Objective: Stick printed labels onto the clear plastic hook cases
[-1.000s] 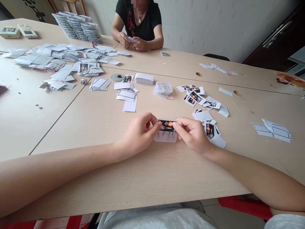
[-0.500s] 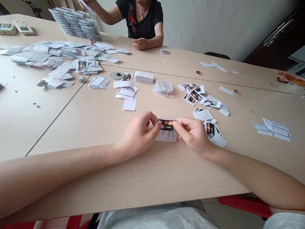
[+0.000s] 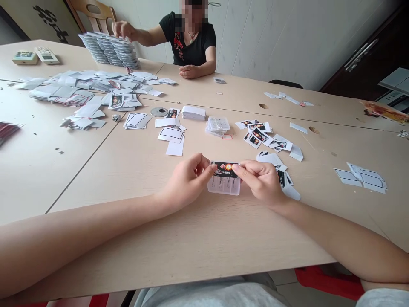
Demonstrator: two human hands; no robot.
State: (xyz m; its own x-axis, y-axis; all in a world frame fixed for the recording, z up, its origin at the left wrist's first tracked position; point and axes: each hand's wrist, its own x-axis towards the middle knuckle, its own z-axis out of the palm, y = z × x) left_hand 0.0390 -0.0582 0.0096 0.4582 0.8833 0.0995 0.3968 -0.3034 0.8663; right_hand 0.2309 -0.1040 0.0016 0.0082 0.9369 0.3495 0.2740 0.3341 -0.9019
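Between my two hands is a clear plastic box of fish hooks, held just in front of me near the table's edge. A black printed card with an orange burst covers its upper part; hooks show in the compartments below. My left hand pinches the left end of card and box with thumb and fingers. At the right end, my right hand presses its thumb on the card, its other fingers curled behind. Beyond them lie stacked clear boxes and, to the right, scattered printed cards.
White folded cards and a card stack lie ahead. A large heap of white packets spreads at the left, with tall piles of packs behind. Across the table sits a co-worker, one hand on those piles. Loose cards lie far right.
The co-worker's raised hand has come down onto the piled packs. My view has tilted up slightly. My hands keep their grip, and more of the box's hooks show below the card.
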